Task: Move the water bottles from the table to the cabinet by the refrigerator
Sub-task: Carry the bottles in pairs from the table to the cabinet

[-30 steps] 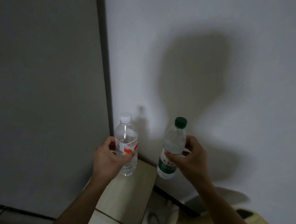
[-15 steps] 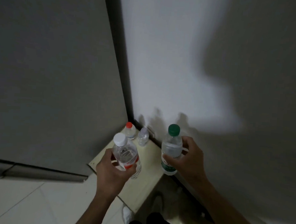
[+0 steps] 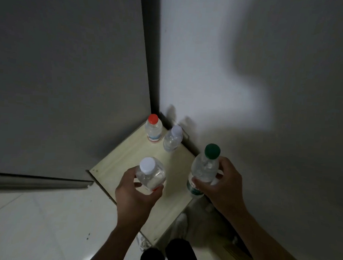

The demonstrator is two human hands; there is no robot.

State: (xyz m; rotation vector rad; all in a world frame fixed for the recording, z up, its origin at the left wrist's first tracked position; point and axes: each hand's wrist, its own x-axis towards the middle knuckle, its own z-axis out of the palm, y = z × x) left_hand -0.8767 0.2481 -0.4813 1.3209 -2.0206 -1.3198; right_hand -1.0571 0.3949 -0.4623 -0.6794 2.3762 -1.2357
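My left hand (image 3: 135,195) grips a clear water bottle with a white cap (image 3: 150,173) above the middle of the pale wooden cabinet top (image 3: 117,162). My right hand (image 3: 223,186) holds a bottle with a green cap and green label (image 3: 204,167) over the cabinet's right edge. Two bottles stand upright at the cabinet's far corner: one with a red cap (image 3: 153,129) and, just right of it, one with a pale cap (image 3: 173,139).
The grey refrigerator side (image 3: 70,74) rises along the cabinet's left edge. A white wall (image 3: 249,74) stands behind and to the right. Pale floor tiles (image 3: 42,222) lie at lower left. My dark trouser legs and a white shoe (image 3: 179,225) show below the cabinet.
The view has tilted down, bringing the cabinet top and the two standing bottles into sight. Both hands have lowered their bottles toward the cabinet top.
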